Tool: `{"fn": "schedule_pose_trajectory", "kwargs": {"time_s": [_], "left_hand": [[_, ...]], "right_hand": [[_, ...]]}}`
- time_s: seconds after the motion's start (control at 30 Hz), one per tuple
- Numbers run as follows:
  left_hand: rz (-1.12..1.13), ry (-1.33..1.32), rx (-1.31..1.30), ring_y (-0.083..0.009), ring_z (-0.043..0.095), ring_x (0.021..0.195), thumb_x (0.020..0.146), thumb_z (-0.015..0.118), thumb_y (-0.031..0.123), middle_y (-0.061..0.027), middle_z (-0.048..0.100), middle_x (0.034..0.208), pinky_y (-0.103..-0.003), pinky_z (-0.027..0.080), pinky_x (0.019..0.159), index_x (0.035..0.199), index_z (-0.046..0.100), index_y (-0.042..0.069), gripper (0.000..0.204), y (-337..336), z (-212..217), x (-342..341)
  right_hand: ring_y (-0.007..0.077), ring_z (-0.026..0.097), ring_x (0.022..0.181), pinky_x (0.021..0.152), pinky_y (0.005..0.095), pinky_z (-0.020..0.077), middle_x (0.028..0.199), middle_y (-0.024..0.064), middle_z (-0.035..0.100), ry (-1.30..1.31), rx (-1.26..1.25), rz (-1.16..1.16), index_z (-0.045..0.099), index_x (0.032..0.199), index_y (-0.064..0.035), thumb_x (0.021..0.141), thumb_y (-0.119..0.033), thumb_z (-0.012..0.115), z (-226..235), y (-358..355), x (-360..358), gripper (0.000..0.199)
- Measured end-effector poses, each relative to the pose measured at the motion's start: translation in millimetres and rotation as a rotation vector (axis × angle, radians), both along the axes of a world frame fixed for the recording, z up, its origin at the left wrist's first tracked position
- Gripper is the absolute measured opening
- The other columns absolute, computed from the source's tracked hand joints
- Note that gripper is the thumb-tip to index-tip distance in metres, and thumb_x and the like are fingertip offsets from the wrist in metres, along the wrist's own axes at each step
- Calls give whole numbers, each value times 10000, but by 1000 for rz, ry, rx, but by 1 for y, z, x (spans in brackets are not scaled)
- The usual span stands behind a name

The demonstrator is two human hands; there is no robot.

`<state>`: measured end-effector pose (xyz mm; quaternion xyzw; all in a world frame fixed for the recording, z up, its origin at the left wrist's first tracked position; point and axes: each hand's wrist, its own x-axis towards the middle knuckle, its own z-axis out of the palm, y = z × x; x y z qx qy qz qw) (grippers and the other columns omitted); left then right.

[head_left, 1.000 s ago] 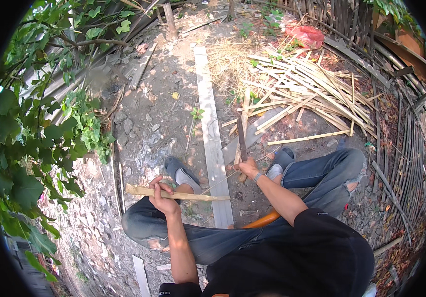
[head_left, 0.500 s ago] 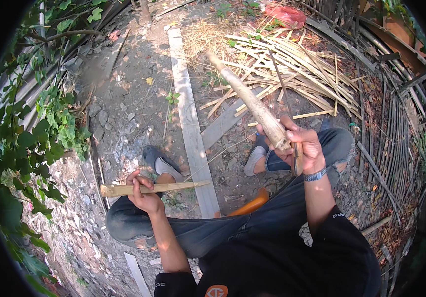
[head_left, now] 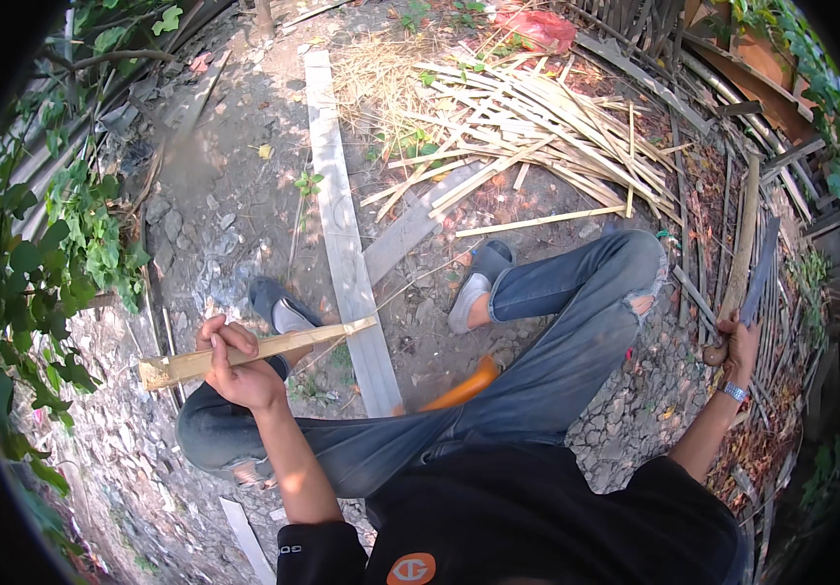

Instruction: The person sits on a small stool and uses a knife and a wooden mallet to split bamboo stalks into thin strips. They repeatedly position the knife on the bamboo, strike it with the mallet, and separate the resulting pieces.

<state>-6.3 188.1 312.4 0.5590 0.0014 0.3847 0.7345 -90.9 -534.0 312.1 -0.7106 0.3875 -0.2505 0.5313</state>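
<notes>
My left hand grips a tapered piece of split wood near its thick end, with the thin end pointing right over a grey plank. Out at the far right, my right hand is closed around a long-bladed knife and a round wooden stick together. Blade and stick both point away from me, side by side. The knife's handle is mostly hidden in my fingers. The stick's lower end shows beside them.
A heap of pale split strips lies ahead on the ground, beside straw-like shavings and a red bag. An orange curved object sits by my crossed legs. Leafy vines hang at left; dark poles line the right.
My right hand has swung from the middle out to the far right, carrying the knife and stick. My left hand still holds the split wood, now slightly more tilted. The view has shifted a little.
</notes>
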Motion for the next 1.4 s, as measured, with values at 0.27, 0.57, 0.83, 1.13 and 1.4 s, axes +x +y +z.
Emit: {"fn": "schedule_pose_trajectory", "kwargs": {"time_s": [0.27,0.57,0.83,1.13,1.4], "left_hand": [[102,-106,-38,-102,415,586,992,477,229,-14,444,606,-252,318,560,1008,610,-9,274,-14,30,50],[132,-21,-77,-82,383,519,964,554,294,2,437,594,-242,285,504,706,543,64,346,-52,16,156],[130,12,-42,-59,303,501,950,592,259,46,378,570,-265,215,479,641,462,89,377,-78,-34,217],[370,114,-27,-128,398,514,909,626,299,-7,412,510,-347,295,516,597,497,33,430,-63,-31,272],[448,134,5,-139,437,562,909,630,308,-33,514,565,-352,319,555,740,664,-14,365,-60,-41,274]], "right_hand": [[251,698,730,661,371,516,986,193,738,301,-365,-311,651,1044,77,812,-192,764,-71,0,-17,373],[131,531,607,558,274,463,890,87,592,-567,170,520,435,1345,39,844,-13,473,15,238,145,505],[114,610,761,616,268,498,941,71,640,200,570,1087,534,1379,-22,997,-131,527,-115,411,199,398],[105,555,561,479,284,467,795,51,606,28,145,1095,564,1376,-74,1034,-216,541,-236,518,208,371],[43,437,517,448,211,374,698,-14,490,-310,449,1033,476,1442,-80,1077,-290,496,-46,532,299,422]]}}
